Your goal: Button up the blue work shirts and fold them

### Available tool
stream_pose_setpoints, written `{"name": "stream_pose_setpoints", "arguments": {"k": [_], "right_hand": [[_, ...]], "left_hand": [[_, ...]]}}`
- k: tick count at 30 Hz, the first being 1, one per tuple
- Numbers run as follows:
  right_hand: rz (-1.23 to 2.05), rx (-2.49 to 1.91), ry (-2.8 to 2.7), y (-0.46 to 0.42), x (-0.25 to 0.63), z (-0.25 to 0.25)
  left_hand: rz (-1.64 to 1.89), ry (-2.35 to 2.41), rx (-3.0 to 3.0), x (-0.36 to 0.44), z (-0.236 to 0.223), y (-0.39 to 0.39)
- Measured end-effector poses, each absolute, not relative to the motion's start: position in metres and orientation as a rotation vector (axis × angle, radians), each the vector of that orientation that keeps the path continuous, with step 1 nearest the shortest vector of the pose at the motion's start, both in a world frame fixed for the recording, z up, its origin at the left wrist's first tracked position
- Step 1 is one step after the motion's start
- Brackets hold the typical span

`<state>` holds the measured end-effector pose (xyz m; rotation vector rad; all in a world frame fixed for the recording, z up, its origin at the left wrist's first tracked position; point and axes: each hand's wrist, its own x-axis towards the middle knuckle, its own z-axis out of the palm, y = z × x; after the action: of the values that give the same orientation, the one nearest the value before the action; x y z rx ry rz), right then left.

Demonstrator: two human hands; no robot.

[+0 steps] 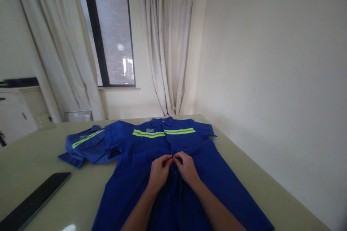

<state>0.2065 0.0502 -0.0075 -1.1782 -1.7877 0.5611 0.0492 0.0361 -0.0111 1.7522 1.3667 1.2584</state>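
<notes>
A blue short-sleeved work shirt lies spread out, front side up, with its collar at the far end. Yellow-green reflective bands cross its chest, and small white lettering sits above the left one. At the front opening, below the bands, my left hand pinches the fabric edge. My right hand pinches the same spot from the other side, so the fingertips of both nearly meet. Whether a button is between the fingers is hidden. Above my hands the upper front edges lie close together.
Another blue garment with a reflective band lies crumpled at the left, touching the shirt's sleeve. A long dark flat panel rests on the pale green table at the near left. A wall borders the table's right side.
</notes>
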Motion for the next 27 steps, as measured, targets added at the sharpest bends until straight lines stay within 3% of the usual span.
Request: {"name": "stream_pose_setpoints", "arguments": {"k": [7,14,21,27], "right_hand": [[0.596,-1.244,-1.698,0.058,0.211,-0.016],[0.497,-1.472,-1.888,0.048,0.205,-0.002],[0.245,-1.682,-2.124,0.049,0.18,0.022],[0.323,-1.614,-2.026,0.045,0.174,-0.002]], "left_hand": [[1.092,1.523,1.929,0.057,-0.014,0.031],[0.529,1.821,2.424,0.067,-0.027,-0.002],[0.347,1.803,2.444,0.056,-0.047,-0.044],[0.275,1.728,2.409,0.043,-0.003,-0.05]]}}
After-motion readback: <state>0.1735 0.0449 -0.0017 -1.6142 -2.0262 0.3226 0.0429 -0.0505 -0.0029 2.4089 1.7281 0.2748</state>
